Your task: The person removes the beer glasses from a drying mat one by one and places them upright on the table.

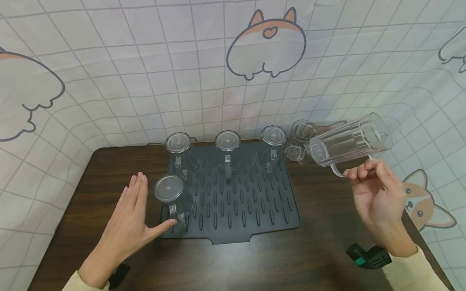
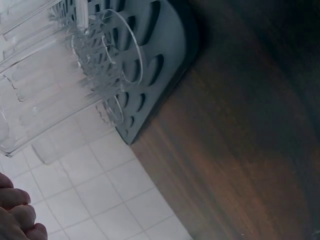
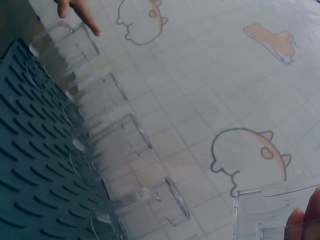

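My right hand (image 1: 380, 198) grips the handle of a clear mug (image 1: 349, 141), raised and tilted above the table on the right. Part of this mug (image 3: 255, 215) shows at the lower right of the right wrist view. On the left, my left hand (image 1: 127, 220) has its fingers straight beside a clear upside-down mug (image 1: 170, 189) at the mat's front left. Its thumb reaches the handle; whether they touch I cannot tell. Three more upside-down mugs, a left one (image 1: 178, 143), a middle one (image 1: 227, 141) and a right one (image 1: 273, 136), line the back of the dark ridged mat (image 1: 233, 226).
Another clear mug (image 1: 302, 131) stands off the mat's back right corner, partly behind the raised one. The brown wooden table (image 1: 320, 250) meets a white grid-patterned cloth (image 1: 204, 93) with cartoon dogs at the back and sides.
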### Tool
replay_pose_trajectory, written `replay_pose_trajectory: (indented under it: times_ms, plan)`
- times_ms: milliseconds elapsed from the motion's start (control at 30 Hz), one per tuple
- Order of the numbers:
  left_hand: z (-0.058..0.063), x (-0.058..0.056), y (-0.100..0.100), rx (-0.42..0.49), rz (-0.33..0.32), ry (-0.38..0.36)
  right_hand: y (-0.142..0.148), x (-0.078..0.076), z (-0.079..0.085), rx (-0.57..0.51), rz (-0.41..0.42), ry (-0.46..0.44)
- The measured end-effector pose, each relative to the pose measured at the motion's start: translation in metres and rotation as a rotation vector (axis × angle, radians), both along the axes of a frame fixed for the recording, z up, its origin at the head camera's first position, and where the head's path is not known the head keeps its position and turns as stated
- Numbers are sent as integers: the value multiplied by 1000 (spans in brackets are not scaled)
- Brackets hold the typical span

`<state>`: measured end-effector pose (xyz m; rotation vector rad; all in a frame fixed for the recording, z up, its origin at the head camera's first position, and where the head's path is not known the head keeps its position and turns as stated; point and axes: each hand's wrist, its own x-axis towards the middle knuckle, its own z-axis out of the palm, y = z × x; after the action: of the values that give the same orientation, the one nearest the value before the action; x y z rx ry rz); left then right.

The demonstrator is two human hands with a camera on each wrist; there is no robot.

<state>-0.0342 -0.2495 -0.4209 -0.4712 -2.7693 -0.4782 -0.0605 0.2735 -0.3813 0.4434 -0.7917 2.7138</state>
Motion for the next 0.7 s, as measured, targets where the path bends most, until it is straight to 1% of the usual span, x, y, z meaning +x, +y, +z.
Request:
replay_pose_trajectory:
  times_ms: [67, 133, 400, 533, 633, 700]
  plan:
    - [-3, 1, -1, -4, 5, -4, 2, -1, 0, 32, -38, -3]
    - [-7, 2, -1, -8, 9, -13, 5, -3, 0, 7, -38, 4]
    - [-26, 4, -4, -6, 27, -80, 16, -13, -1, 26, -129, -21]
    - [-33, 5, -6, -8, 38, -104, 21, -19, -5, 14, -161, -28]
    - [-39, 6, -8, -17, 43, -117, 24, -24, -9, 49, -213, -23]
    - [-43, 7, -8, -25, 49, -133, 25, -27, -12, 30, -204, -2]
